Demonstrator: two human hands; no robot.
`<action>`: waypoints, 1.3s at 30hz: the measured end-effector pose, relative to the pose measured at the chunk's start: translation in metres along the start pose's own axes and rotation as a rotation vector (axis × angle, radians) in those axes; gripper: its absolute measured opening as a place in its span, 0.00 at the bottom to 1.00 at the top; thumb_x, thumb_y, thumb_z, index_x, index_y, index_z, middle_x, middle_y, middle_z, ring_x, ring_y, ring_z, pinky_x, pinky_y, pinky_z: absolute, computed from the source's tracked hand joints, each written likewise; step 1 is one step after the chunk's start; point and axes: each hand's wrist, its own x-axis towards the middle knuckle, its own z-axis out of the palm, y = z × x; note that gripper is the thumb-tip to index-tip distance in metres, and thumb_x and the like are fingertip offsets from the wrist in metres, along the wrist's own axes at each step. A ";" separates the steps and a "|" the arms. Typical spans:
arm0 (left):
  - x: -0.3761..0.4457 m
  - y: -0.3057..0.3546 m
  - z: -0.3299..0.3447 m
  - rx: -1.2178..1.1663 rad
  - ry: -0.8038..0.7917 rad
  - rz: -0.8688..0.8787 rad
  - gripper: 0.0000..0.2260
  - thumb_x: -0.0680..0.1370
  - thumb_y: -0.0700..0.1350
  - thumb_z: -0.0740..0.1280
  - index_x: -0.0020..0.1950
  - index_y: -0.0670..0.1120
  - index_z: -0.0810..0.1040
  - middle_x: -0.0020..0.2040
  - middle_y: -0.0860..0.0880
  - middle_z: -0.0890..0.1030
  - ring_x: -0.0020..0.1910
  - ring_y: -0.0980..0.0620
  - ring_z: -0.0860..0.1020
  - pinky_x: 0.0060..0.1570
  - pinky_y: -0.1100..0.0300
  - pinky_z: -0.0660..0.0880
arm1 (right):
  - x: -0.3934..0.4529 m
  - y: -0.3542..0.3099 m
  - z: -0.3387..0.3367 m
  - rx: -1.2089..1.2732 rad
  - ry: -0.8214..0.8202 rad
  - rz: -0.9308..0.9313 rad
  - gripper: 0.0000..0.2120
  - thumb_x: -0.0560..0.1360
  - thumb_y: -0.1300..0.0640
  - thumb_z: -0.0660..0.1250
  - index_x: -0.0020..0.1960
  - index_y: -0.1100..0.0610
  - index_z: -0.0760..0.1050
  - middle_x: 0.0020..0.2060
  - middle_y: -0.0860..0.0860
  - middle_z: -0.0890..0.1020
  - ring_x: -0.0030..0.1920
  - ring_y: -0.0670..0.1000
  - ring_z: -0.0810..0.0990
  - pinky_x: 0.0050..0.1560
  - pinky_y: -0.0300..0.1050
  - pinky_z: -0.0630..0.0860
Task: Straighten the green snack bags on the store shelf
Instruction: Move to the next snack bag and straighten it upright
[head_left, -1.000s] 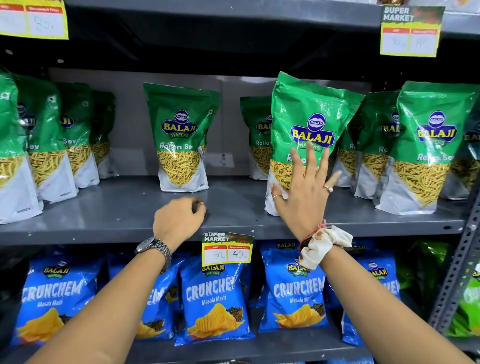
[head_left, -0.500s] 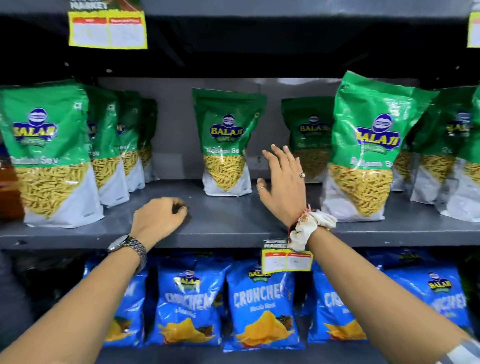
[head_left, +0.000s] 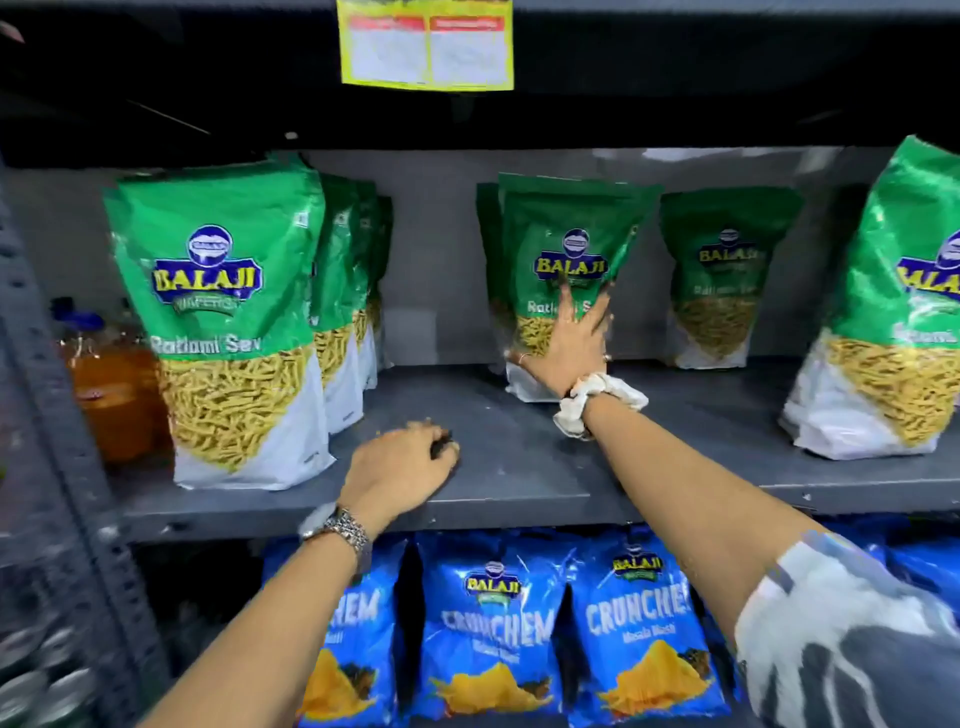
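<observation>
Green Balaji snack bags stand upright on the grey shelf (head_left: 519, 470). My right hand (head_left: 569, 340) lies flat with fingers spread against the front of the middle green bag (head_left: 571, 223), which stands far back. Another green bag (head_left: 727, 270) stands to its right by the back wall. A large green bag (head_left: 218, 291) stands at the front left, with a row of green bags (head_left: 343, 291) behind it. One more green bag (head_left: 904, 312) stands at the right edge. My left hand (head_left: 400, 467) rests curled in a loose fist on the shelf's front, holding nothing.
Blue Crunchem bags (head_left: 493, 623) fill the shelf below. An orange bottle (head_left: 114, 395) stands left of the front green bag, beyond a perforated metal upright (head_left: 62, 415). A yellow price tag (head_left: 426, 47) hangs from the shelf above.
My view swung left along the shelf. My right hand left the right-hand green bag, crossed left and reached back onto the middle bag. My left hand stayed curled on the shelf.
</observation>
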 end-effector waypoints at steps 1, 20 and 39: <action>-0.001 0.000 0.002 0.000 -0.020 0.015 0.19 0.79 0.57 0.54 0.67 0.54 0.72 0.73 0.51 0.70 0.70 0.47 0.69 0.69 0.51 0.65 | 0.002 -0.002 0.002 0.004 0.006 0.031 0.54 0.64 0.36 0.73 0.76 0.48 0.43 0.74 0.69 0.42 0.73 0.72 0.52 0.65 0.70 0.64; -0.007 -0.007 -0.001 -0.022 -0.076 0.089 0.23 0.80 0.57 0.52 0.75 0.54 0.63 0.78 0.51 0.59 0.77 0.52 0.58 0.76 0.50 0.53 | -0.046 -0.001 -0.032 0.154 0.121 0.028 0.48 0.64 0.52 0.78 0.74 0.42 0.53 0.63 0.62 0.65 0.61 0.65 0.68 0.55 0.59 0.73; -0.005 -0.005 -0.003 0.024 -0.182 0.077 0.25 0.81 0.57 0.50 0.77 0.52 0.57 0.79 0.50 0.54 0.78 0.51 0.53 0.77 0.48 0.48 | -0.155 -0.010 -0.113 0.165 0.187 0.007 0.48 0.62 0.45 0.77 0.72 0.34 0.52 0.63 0.55 0.66 0.64 0.58 0.66 0.48 0.60 0.76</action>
